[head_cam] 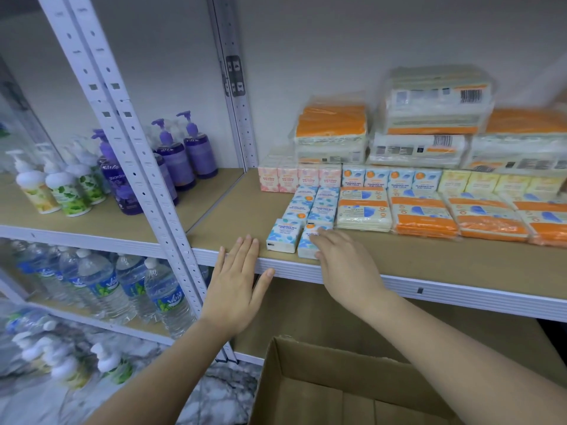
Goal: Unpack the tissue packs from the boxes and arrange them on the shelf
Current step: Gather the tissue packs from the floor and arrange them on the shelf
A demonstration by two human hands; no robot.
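Note:
Small blue-and-white mini tissue packs lie in two short columns on the wooden shelf [399, 262]. The front-left pack [281, 236] lies free near the shelf edge. My right hand [343, 262] rests on the front-right pack [310, 245], with its fingers over the top and thumb at the near end. My left hand [236, 283] is flat and open against the shelf's front rail, just left of the packs, holding nothing. Behind stand rows of pink [299, 177], blue [389, 179] and yellow [491, 180] mini packs. An open cardboard box [306, 391] sits below.
Flat orange-and-white tissue packs [423, 216] line the shelf to the right, with larger wrapped bundles [429, 118] stacked at the back. The neighbouring rack on the left holds purple pump bottles [175, 154], white lotion bottles [33, 185] and water bottles [101, 283]. White perforated uprights [147, 179] divide the racks.

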